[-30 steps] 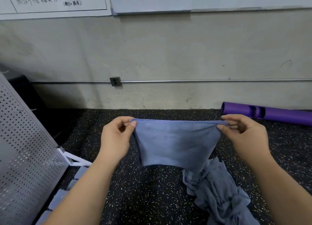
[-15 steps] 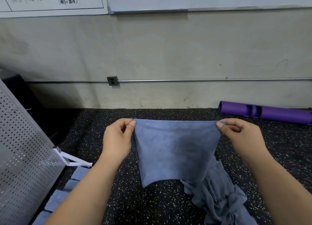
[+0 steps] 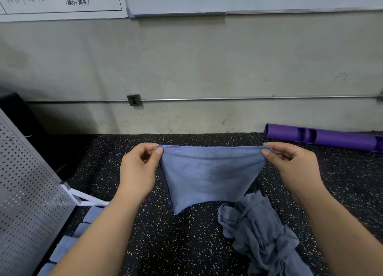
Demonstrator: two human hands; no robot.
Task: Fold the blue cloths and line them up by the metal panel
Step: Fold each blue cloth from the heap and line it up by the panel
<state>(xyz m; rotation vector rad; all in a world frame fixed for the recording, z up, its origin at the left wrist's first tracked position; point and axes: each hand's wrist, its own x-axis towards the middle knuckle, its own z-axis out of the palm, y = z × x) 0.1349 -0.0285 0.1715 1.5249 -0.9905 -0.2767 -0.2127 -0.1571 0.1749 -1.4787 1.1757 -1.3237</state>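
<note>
The left hand and the right hand each hold a pinching grip on one top corner of a blue cloth, which hangs doubled over between them above the speckled floor. Below the right grip lies a crumpled pile of cloths. Below and left of the left grip, folded cloths sit in a row beside the perforated metal panel.
</note>
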